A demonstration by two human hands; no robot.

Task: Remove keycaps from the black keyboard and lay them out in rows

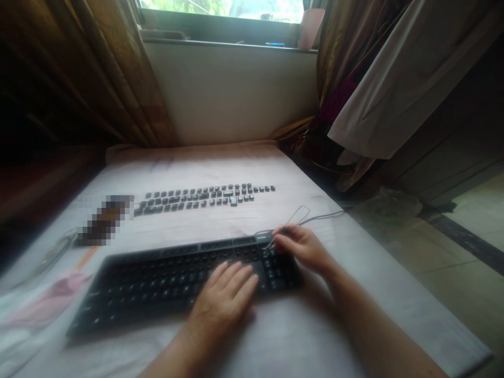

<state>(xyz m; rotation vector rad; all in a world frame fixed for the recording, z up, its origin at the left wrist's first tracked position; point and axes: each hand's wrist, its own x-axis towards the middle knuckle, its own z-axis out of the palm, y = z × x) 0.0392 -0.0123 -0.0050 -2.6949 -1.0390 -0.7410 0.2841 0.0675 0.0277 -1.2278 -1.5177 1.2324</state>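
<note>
left hand (230, 294) flat on long black plastic keyboard (165, 283), atop white cloth (283, 336); fingers extended, gripping nothing. keep firm downward brace. right hand (303, 247) pinching thin bent-wire tool (293, 216) above dark number pad (275, 270); pull evenly, without twisting.

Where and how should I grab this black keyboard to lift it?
Probably take the keyboard by its two short ends, left hand coming from the left, right hand from the right, curled under the edges. It's long and flat, so holding both ends should keep it level. Your right hand seems to hold a thin wire loop, best put down first.
</note>
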